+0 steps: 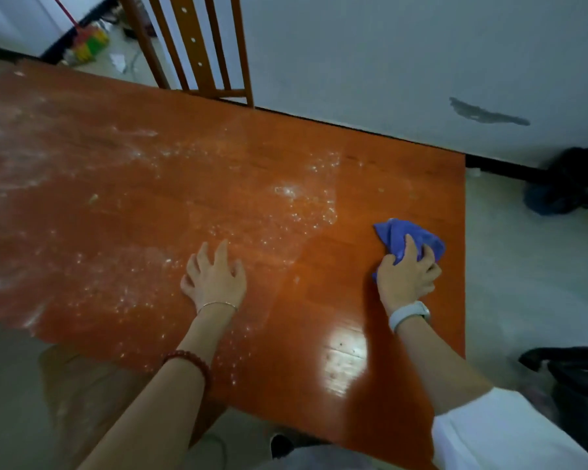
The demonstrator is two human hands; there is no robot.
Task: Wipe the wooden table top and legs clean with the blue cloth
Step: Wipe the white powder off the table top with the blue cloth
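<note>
Orange-brown table, blue cloth, pale floor

The table (370, 184) is glossy orange-brown, with white dusty specks from 9 to 12 o'clock and a clean shiny part at 5 o'clock. The cloth (401, 237) at 3 o'clock is blue-violet. The chair (197, 45) at 12 o'clock is orange-brown, the wall (387, 56) is grey-white, the bracelet (192, 362) is dark red, the watch (408, 313) is white.

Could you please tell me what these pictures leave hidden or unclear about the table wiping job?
Head view only:
- Table legs: hidden beneath the wooden table top.
- Table's left end: cut off by the frame edge.
- Blue cloth: its near part covered by the right hand gripping it.
- Tabletop under the left hand: covered.
- White specks: too blurred to identify.
</note>
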